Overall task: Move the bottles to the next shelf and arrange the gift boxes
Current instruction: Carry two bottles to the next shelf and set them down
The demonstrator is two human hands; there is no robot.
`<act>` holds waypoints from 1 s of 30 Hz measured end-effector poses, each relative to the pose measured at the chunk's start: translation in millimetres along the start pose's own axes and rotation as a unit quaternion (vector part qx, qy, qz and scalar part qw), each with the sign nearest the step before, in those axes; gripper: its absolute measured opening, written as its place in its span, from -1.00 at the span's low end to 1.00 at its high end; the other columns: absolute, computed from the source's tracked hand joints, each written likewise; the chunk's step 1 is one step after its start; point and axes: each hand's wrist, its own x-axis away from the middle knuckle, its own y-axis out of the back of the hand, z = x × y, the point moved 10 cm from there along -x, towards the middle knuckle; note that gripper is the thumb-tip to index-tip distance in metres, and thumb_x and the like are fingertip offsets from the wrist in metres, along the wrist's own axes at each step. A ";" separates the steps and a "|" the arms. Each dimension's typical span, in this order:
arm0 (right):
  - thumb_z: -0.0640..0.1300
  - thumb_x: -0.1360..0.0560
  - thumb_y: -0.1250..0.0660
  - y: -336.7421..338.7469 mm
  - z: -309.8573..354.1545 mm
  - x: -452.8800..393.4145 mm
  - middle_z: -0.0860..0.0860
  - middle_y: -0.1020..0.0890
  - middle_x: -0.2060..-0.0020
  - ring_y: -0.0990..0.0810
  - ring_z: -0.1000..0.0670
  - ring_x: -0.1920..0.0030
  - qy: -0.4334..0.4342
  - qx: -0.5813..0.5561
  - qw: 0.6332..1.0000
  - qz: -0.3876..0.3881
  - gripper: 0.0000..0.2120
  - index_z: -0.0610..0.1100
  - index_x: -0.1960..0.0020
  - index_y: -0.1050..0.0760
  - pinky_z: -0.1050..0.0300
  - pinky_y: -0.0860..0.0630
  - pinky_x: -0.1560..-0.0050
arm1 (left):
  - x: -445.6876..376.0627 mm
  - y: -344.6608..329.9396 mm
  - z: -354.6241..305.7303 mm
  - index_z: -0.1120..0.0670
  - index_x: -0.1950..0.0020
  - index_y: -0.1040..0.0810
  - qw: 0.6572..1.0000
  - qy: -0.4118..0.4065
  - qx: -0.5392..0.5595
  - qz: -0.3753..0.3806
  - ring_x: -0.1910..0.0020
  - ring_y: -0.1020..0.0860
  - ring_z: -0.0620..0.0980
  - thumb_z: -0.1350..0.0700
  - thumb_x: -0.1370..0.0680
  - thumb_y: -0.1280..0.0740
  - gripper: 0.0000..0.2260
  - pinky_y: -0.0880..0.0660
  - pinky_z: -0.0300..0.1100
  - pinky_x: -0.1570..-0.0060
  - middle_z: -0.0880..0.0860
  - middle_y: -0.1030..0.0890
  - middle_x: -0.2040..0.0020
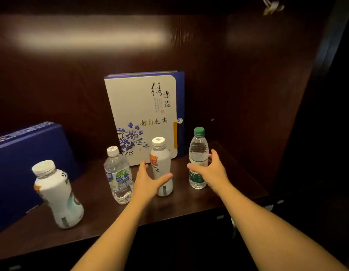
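Both hands are spread open: the left hand (148, 180) at the white bottle (161, 167), the right hand (210, 171) at the green-capped bottle (198, 159). Neither has closed yet. They look full, smooth and slippery, so grip mid-body.

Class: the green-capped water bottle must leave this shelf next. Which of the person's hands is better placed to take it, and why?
The right hand: it is open and already curved around the green-capped bottle. The left hand is open at the white bottle instead.

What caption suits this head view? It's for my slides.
Both open hands, left and right, reach for two of four bottles before an upright gift box.
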 end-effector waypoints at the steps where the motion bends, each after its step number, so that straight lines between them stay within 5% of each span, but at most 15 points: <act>1: 0.13 -0.12 -0.62 -4.6 -3.5 -2.9 -0.02 -0.43 -0.39 -0.44 -0.08 -0.34 0.001 -0.006 1.000 0.003 0.15 -0.02 -0.55 -0.09 -0.12 -0.43 -0.30 | -3.0 -6.5 3.9 0.00 -0.53 -0.07 1.000 0.002 0.013 0.001 -0.41 -0.29 0.04 -0.26 -0.16 -0.54 0.08 -0.29 0.01 -0.32 0.03 -0.28 -0.49; 4: 0.12 -0.10 -0.60 -16.7 -21.1 -14.9 0.07 -0.60 -0.14 -0.59 -0.01 -0.14 0.015 -0.031 0.999 0.002 -0.10 0.04 -0.36 -0.34 -0.03 -0.55 -0.12 | -12.7 -25.3 24.8 -0.07 -0.40 -0.24 0.998 0.003 0.069 0.001 -0.21 -0.45 -0.09 -0.16 -0.16 -0.59 -0.09 -0.41 -0.19 -0.09 -0.13 -0.45 -0.28; 8: 0.05 -0.16 -0.61 -19.3 -38.2 -28.5 0.14 -0.60 -0.01 -0.60 0.13 0.01 0.015 -0.053 0.998 -0.023 -0.23 0.01 -0.29 -0.39 0.19 -0.54 0.08 | -24.4 -38.1 34.6 -0.15 -0.21 -0.30 0.994 0.005 0.103 -0.034 -0.03 -0.48 -0.23 -0.15 -0.17 -0.59 -0.28 -0.42 -0.28 0.19 -0.23 -0.49 -0.07; 21: -0.08 -0.19 -0.56 -19.9 -51.6 -34.2 0.19 -0.62 0.16 -0.60 0.23 0.19 0.026 -0.064 0.997 -0.039 -0.44 0.10 -0.12 -0.41 0.35 -0.45 0.29 | -23.9 -37.0 36.6 -0.09 -0.09 -0.33 0.989 -0.016 0.081 -0.121 0.05 -0.51 -0.17 0.04 -0.33 -0.52 -0.53 -0.42 -0.21 0.19 -0.13 -0.52 0.02; 30: 0.03 -0.09 -0.52 55.9 -31.3 14.9 0.14 -0.65 0.22 -0.63 0.19 0.23 0.023 -0.073 0.990 -0.116 -0.52 0.17 0.06 -0.41 0.28 -0.49 0.29 | 9.8 -75.5 -29.2 -0.04 -0.10 -0.35 0.991 -0.074 0.105 -0.038 0.08 -0.52 -0.16 0.13 -0.34 -0.53 -0.54 -0.39 -0.29 0.24 -0.12 -0.52 0.05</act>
